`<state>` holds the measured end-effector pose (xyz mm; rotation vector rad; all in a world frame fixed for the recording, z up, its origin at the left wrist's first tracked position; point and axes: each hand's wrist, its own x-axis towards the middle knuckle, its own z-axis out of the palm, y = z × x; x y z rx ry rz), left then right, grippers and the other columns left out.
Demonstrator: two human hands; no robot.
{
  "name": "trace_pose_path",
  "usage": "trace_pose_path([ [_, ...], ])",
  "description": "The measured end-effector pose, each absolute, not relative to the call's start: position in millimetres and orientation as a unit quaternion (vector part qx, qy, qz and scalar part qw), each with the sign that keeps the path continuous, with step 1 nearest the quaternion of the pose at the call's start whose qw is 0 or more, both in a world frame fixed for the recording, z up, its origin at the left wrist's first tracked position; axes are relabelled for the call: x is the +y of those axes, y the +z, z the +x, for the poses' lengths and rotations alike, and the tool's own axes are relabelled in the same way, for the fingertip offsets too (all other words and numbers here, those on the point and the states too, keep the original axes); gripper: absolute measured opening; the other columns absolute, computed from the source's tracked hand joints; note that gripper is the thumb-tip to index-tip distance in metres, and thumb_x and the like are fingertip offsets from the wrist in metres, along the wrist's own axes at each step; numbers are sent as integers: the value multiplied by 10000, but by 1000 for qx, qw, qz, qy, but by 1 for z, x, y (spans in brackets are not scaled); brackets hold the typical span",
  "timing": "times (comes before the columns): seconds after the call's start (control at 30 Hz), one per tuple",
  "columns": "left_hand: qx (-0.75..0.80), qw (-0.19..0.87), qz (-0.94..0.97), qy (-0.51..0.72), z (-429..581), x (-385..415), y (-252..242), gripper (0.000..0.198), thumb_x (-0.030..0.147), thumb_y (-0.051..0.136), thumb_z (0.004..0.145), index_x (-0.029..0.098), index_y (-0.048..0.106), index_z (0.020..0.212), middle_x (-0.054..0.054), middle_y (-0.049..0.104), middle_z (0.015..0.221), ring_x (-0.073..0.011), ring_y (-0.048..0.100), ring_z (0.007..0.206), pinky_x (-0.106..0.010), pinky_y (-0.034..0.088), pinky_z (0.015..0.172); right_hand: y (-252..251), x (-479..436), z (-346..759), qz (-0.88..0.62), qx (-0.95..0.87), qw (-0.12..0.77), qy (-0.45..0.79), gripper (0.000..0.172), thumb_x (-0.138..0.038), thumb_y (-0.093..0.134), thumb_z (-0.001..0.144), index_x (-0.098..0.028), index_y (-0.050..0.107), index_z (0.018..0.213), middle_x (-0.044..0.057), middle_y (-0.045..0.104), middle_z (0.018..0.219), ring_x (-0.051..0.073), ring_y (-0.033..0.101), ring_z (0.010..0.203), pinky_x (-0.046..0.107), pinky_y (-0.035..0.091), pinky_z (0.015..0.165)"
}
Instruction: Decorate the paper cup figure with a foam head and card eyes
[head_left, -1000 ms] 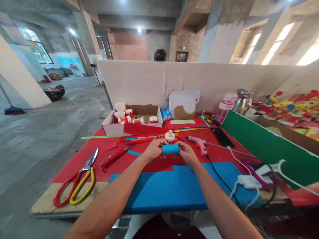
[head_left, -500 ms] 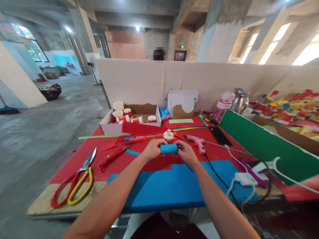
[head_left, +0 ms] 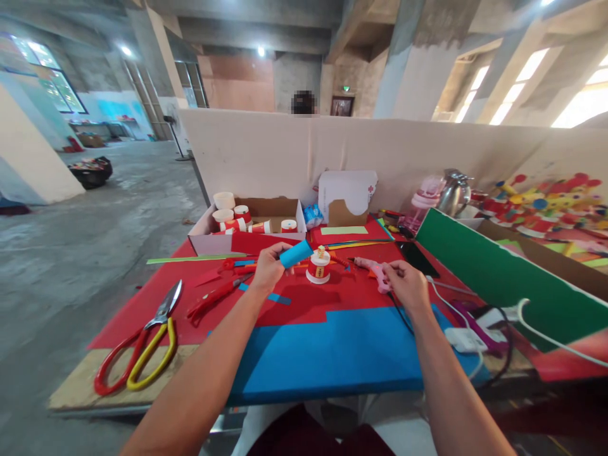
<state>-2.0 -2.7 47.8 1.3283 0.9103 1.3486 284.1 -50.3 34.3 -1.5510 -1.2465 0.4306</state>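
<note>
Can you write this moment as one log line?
left hand: holds blue tube | right hand: on pink glue gun | between hands: red-and-white cup on red sheet

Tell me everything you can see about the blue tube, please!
The blue tube is a short, plain, bright-blue roll that looks like paper. The left hand holds it near one end, with the fingers covering part of it. It slants, its free end pointing up and to the right, with a darker rim there. It's held over the red sheet, in view just left of the red-and-white cup. Whether it touches the cup is hard to tell.
</note>
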Motion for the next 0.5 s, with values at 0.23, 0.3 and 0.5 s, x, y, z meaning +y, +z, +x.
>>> trace_pose_path([
  [0.23,386,469,520,600,-10,2,49,147,150,513,547,152,571,683,53,565,488,-64,473,381,-182,364,407,44,-37,227,-574,-553,555,237,395,-575,578,710,-180,569,691,-3,562,521,111,483,406,228,388,394],
  [0.3,391,467,519,600,-10,3,49,153,148,511,543,152,572,684,52,562,486,-65,474,384,-183,362,406,43,-33,221,-565,-567,555,228,376,-558,555,736,-183,560,699,4,573,544,117,496,426,235,403,420],
  [0.5,405,460,513,601,-11,4,48,145,138,503,546,150,575,671,49,568,496,-65,479,389,-181,371,412,41,-31,264,-703,-574,412,86,334,-492,466,811,-179,581,830,80,674,723,188,629,651,276,453,580],
])
